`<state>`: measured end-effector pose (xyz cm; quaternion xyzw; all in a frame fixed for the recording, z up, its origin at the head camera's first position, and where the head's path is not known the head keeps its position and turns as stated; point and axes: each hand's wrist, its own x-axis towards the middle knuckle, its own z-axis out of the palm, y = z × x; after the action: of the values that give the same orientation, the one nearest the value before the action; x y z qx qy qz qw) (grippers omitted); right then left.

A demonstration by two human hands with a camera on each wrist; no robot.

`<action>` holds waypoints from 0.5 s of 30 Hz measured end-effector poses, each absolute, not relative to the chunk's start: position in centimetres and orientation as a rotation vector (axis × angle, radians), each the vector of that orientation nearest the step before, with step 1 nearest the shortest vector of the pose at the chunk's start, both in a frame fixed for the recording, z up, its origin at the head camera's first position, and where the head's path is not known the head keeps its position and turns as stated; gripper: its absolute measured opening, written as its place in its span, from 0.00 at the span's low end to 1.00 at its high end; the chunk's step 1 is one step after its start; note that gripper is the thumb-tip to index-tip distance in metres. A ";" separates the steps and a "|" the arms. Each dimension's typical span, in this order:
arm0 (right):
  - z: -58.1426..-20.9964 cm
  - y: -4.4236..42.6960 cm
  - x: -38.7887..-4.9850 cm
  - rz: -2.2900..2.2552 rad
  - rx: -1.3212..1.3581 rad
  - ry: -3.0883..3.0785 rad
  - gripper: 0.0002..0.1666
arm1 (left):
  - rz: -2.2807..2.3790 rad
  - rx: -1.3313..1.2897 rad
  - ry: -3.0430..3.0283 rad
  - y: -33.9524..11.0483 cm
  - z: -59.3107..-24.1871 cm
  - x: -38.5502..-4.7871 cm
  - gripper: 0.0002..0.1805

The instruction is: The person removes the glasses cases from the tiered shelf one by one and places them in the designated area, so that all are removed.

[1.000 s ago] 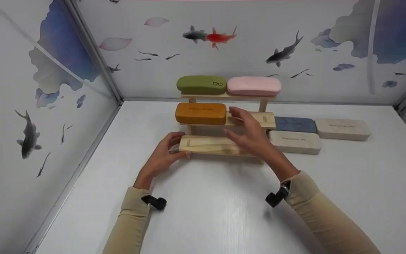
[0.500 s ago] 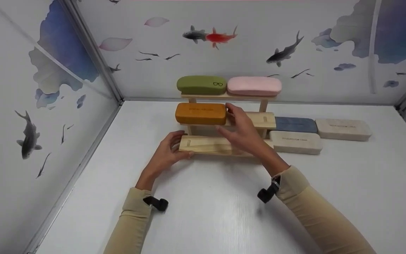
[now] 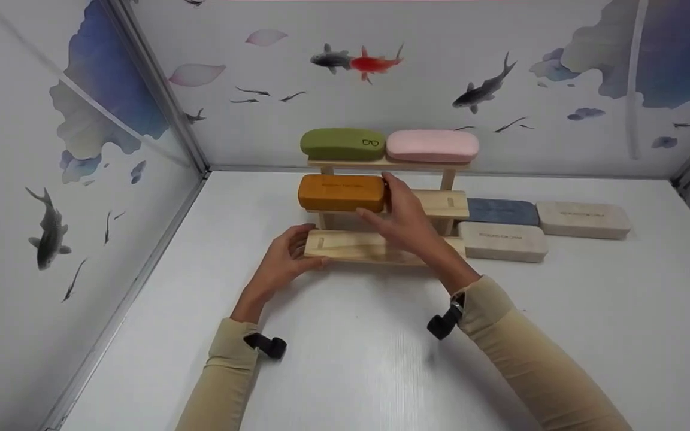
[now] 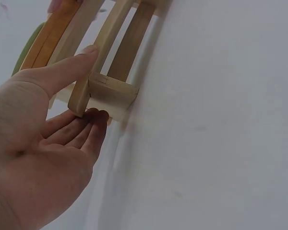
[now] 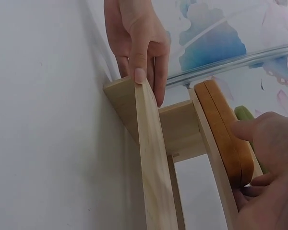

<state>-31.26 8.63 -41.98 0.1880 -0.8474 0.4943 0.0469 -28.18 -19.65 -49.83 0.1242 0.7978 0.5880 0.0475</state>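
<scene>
A small walled booth, judging by white panels (image 3: 249, 131) (fish (image 3: 376, 61) printed on), metal corner strip (image 3: 160, 90) and tabletop (image 3: 345, 371)

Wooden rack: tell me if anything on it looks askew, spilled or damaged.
Nothing stands out. The green case and pink case sit level on the top shelf, the orange case on the middle shelf; no spill or damage shows.

Glasses sign (image 3: 371, 143) on green case (image 3: 333, 144); other lettering (image 3: 342, 185) illegible.
</scene>
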 end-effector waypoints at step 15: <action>-42.5 8.6 -31.6 1.383 0.537 -2.620 0.47 | 1.766 0.367 2.452 -19.8 -49.9 -28.1 0.47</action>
<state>-31.64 8.57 -42.46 0.1779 -0.8683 0.4584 0.0651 -28.10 -19.83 -49.91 0.1206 0.8045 0.5795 0.0489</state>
